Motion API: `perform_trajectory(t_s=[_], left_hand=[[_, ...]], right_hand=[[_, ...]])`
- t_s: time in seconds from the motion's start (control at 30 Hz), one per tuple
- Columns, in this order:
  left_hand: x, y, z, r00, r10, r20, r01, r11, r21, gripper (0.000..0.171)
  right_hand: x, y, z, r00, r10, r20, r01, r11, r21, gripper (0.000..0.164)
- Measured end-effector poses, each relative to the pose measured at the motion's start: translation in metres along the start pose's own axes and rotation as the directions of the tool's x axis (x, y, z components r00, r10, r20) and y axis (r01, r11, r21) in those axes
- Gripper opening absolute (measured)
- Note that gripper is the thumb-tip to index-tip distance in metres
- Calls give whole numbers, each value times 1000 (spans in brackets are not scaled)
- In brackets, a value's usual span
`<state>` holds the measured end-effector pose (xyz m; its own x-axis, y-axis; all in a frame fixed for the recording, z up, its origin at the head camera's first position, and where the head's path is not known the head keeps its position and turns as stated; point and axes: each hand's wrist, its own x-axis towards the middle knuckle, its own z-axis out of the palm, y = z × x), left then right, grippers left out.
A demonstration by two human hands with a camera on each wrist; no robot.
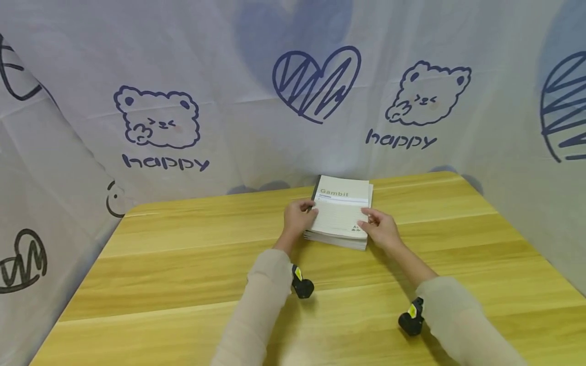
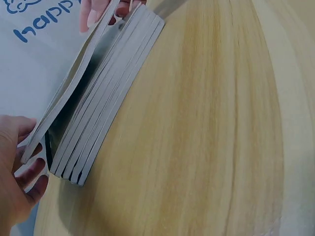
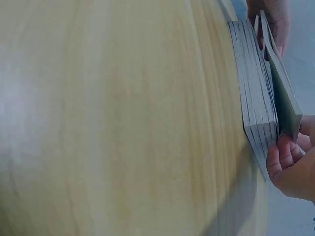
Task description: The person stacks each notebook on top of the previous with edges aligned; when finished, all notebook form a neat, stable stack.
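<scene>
A white notebook [image 1: 340, 213] with "Gambit" on its cover and a dark spine lies over a stack of similar notebooks [image 1: 336, 242] towards the back of the table. My left hand [image 1: 298, 219] pinches its left edge, thumb on the cover. At the opposite edge, my right hand [image 1: 381, 230] grips it between thumb and fingers. Both wrist views show a gap beneath this top notebook [image 2: 74, 81], which is raised and slightly bowed above the stack [image 3: 250, 81]. The stacked notebooks sit flat with their page edges roughly lined up.
The wooden table [image 1: 183, 269] has a rounded far edge against a hanging white cloth [image 1: 238, 127] printed with hearts, bears and "happy". A small black device [image 1: 302, 282] is strapped at my left wrist, another black device [image 1: 412, 317] at my right.
</scene>
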<state>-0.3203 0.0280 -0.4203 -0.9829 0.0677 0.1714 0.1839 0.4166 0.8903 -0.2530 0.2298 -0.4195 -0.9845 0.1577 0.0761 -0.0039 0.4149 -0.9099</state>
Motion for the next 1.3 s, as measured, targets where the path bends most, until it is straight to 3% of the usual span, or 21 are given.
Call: perform_trajectory(t_s=[0.1, 0.27, 0.63, 1.3], left_hand=[[-3, 6, 0, 999, -25, 44, 26, 1000, -8, 22], [-6, 9, 3, 997, -51, 63, 48, 998, 45, 25], [-6, 5, 7, 998, -35, 60, 29, 995, 95, 24], [-6, -2, 7, 996, 35, 80, -40, 997, 65, 29]], right_hand=[[-1, 1, 0, 1000, 14, 8, -14, 1000, -25, 43], [-1, 2, -1, 1000, 12, 8, -11, 993, -119, 45], [-3, -1, -1, 994, -104, 15, 104, 945, -309, 42], [-12, -3, 6, 996, -86, 36, 93, 930, -356, 39]])
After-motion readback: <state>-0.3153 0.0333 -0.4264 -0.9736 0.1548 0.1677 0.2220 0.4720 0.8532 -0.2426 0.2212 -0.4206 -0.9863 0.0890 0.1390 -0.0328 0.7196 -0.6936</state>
